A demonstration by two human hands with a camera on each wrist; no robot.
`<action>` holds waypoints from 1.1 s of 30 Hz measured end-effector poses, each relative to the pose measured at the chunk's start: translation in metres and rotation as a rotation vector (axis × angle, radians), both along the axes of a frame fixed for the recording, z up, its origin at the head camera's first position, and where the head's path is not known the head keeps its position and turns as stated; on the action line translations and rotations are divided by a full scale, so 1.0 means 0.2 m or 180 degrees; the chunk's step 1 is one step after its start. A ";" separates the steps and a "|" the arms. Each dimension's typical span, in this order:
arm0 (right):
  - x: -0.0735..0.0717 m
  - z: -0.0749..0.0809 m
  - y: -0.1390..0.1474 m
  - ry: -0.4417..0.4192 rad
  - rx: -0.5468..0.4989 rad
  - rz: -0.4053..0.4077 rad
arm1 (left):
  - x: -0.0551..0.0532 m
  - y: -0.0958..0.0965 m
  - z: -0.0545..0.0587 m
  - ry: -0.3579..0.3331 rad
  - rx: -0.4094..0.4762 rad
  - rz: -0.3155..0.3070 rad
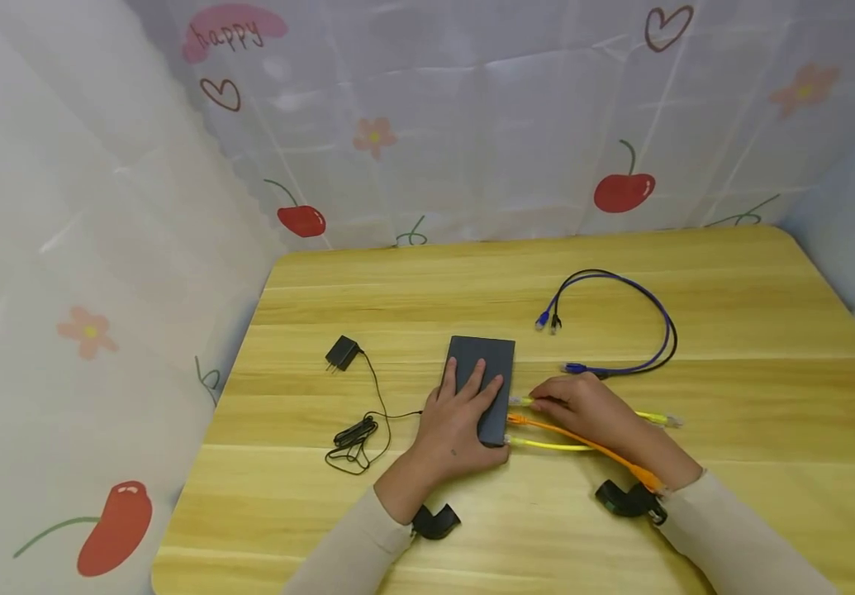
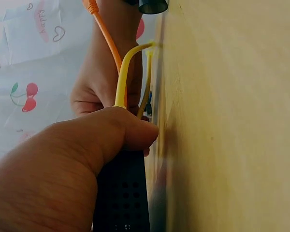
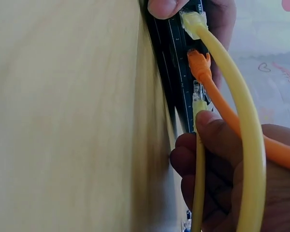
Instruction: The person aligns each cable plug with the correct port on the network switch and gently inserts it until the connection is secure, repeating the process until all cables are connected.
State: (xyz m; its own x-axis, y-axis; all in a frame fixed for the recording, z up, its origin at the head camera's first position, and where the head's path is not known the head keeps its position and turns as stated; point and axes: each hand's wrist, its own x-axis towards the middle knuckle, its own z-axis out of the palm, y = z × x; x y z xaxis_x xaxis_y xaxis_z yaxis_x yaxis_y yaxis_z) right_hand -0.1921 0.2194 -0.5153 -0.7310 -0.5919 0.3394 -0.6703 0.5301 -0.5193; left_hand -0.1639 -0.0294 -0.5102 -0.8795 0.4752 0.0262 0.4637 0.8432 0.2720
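Observation:
A dark network switch point(image 1: 497, 351) lies flat on the table, a yellow network cable point(image 1: 546, 445) and an orange network cable point(image 1: 572, 434) plugged into its right side. My left hand point(image 1: 457, 421) rests across the switch with its fingers spread straight on top and its thumb along the near end. Between thumb and fingers, my right hand point(image 3: 217, 145) pinches a second yellow cable point(image 3: 199, 183) just behind its clear plug point(image 3: 198, 92), which is at the row of ports. How far this plug sits in a port I cannot tell.
Left of the switch lies a black power adapter point(image 1: 342, 353), its thin cord point(image 1: 378, 388) bundled in part and running to the switch. A blue cable point(image 1: 653, 302) and a black cable point(image 1: 672, 351) lie looped at the back right. A patterned curtain point(image 1: 472, 149) hangs behind the table.

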 end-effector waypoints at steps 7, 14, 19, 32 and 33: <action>-0.01 -0.01 -0.01 0.0054 -0.0055 -0.0050 | 0.00 0.01 0.00 0.0040 -0.0026 0.0016; 0.00 -0.03 -0.02 -0.0009 -0.0194 -0.0088 | 0.00 0.02 0.00 0.0045 -0.0065 0.0020; 0.01 -0.04 -0.03 -0.0050 -0.0302 -0.0132 | 0.01 0.03 0.00 0.0038 -0.0117 0.0025; 0.02 -0.05 -0.07 -0.0132 -0.0332 -0.0124 | 0.02 0.06 0.01 0.0050 -0.0151 -0.0001; 0.02 -0.04 -0.09 -0.0184 -0.0323 -0.0115 | 0.03 0.06 0.00 0.0032 -0.0157 0.0018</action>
State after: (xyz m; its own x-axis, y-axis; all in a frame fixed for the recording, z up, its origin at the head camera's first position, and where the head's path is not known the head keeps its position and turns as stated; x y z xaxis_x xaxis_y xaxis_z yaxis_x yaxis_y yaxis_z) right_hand -0.1879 0.2023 -0.5242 -0.7714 -0.5296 0.3529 -0.6191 0.4960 -0.6088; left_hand -0.1578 -0.0174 -0.5093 -0.8819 0.4713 0.0117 0.4615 0.8580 0.2254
